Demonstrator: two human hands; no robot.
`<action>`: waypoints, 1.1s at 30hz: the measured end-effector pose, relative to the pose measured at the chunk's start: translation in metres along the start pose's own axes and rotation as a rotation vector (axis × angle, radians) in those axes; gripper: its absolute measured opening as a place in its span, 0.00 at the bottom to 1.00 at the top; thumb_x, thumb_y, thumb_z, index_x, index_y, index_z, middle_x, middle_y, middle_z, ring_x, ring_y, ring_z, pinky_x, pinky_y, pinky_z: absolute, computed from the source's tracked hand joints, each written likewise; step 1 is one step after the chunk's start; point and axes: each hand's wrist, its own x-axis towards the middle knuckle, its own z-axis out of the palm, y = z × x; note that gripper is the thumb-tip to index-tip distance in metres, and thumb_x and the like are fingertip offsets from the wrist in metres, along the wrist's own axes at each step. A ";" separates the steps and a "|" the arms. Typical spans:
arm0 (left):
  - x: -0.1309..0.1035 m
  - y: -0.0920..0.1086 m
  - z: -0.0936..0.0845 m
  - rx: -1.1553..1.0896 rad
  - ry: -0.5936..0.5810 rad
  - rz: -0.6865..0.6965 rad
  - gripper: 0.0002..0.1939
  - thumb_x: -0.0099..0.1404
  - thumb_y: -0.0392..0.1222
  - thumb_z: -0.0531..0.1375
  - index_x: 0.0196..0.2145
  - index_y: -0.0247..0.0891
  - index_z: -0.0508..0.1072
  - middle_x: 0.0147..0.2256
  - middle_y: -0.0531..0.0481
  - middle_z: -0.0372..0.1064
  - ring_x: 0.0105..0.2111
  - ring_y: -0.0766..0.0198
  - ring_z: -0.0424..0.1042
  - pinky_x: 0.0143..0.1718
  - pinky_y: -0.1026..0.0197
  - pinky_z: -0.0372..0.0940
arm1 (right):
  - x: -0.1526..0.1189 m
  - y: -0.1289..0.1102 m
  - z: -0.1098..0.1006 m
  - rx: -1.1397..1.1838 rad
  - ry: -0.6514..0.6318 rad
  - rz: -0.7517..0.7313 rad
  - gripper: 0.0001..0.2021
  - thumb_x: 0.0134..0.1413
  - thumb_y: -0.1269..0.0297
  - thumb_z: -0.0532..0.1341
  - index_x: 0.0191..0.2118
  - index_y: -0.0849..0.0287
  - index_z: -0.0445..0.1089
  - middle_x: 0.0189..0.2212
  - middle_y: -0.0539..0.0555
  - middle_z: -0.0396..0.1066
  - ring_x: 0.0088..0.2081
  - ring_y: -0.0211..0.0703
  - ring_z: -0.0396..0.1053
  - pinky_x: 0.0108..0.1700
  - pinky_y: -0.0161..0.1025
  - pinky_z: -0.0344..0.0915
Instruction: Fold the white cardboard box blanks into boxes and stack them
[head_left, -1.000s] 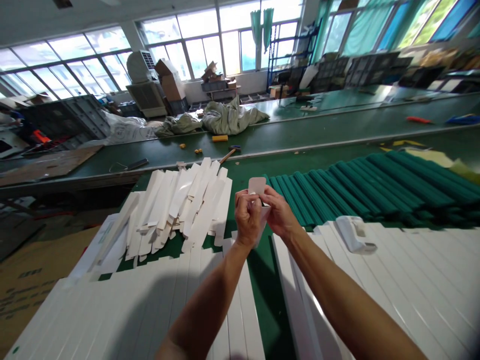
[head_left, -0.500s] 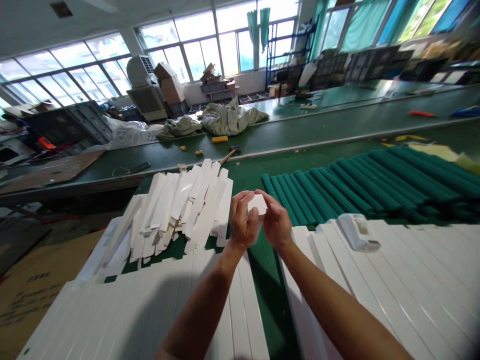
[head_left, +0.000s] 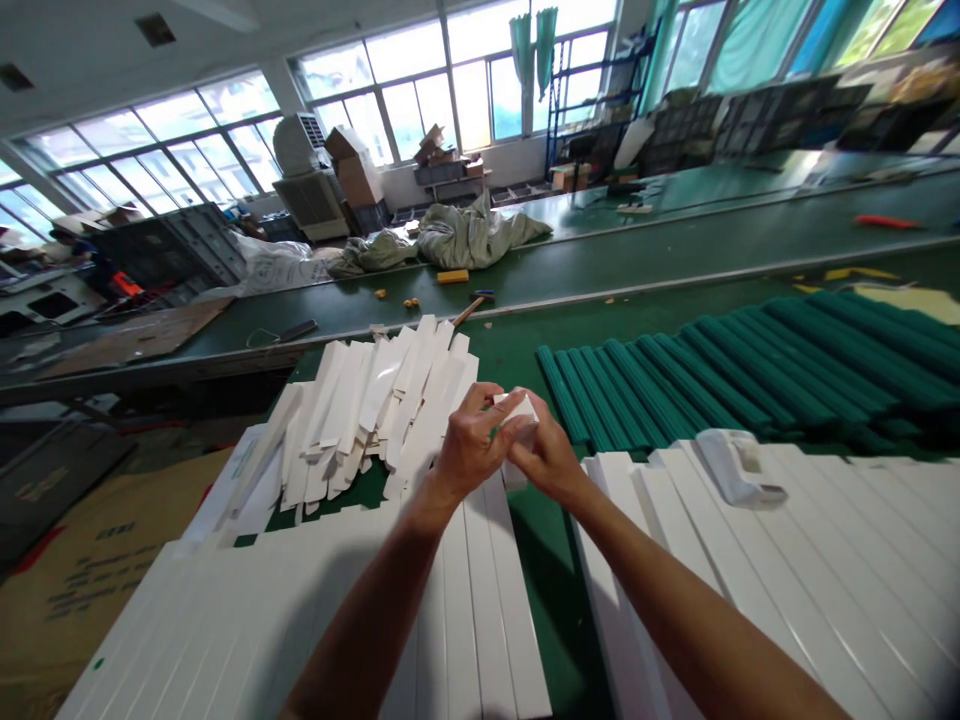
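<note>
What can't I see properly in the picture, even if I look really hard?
- Head view: much of the white box, hidden by the left hand and right hand.
- Head view: words on the cardboard, too blurred to read.
- Head view: part of the green rolls, cut off by the right edge.
- Head view: what the yellow bits are, too small to tell.

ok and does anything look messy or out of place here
The loose white pieces at the left lie jumbled at uneven angles, unlike the neatly lined-up white strips nearby. A white plastic gadget also sits on top of the right-hand row. No spill or clear damage shows.
</note>
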 end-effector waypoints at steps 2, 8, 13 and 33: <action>-0.003 0.001 0.000 0.029 0.003 -0.009 0.16 0.71 0.46 0.55 0.51 0.39 0.74 0.44 0.42 0.69 0.41 0.63 0.72 0.43 0.60 0.71 | 0.001 -0.002 -0.001 0.013 -0.013 0.011 0.30 0.53 0.63 0.59 0.61 0.60 0.55 0.55 0.64 0.67 0.54 0.54 0.68 0.56 0.51 0.65; 0.000 0.001 -0.001 0.041 -0.014 0.006 0.18 0.71 0.46 0.54 0.53 0.36 0.73 0.38 0.45 0.70 0.38 0.64 0.73 0.38 0.63 0.71 | 0.003 -0.007 -0.006 0.011 -0.060 0.062 0.30 0.50 0.63 0.60 0.59 0.61 0.57 0.53 0.64 0.69 0.50 0.52 0.71 0.51 0.47 0.69; 0.008 0.005 -0.007 0.140 -0.093 0.047 0.19 0.72 0.47 0.52 0.53 0.36 0.73 0.34 0.46 0.69 0.33 0.65 0.72 0.35 0.64 0.71 | 0.002 -0.011 -0.007 -0.055 -0.086 0.175 0.33 0.46 0.63 0.62 0.59 0.61 0.53 0.46 0.62 0.73 0.40 0.52 0.75 0.41 0.45 0.71; 0.003 0.021 -0.006 0.274 -0.217 0.168 0.19 0.72 0.38 0.49 0.57 0.31 0.67 0.57 0.35 0.67 0.59 0.53 0.65 0.58 0.47 0.66 | -0.007 0.009 0.001 -0.096 -0.063 -0.162 0.34 0.56 0.62 0.56 0.65 0.64 0.42 0.56 0.71 0.62 0.54 0.60 0.68 0.51 0.55 0.69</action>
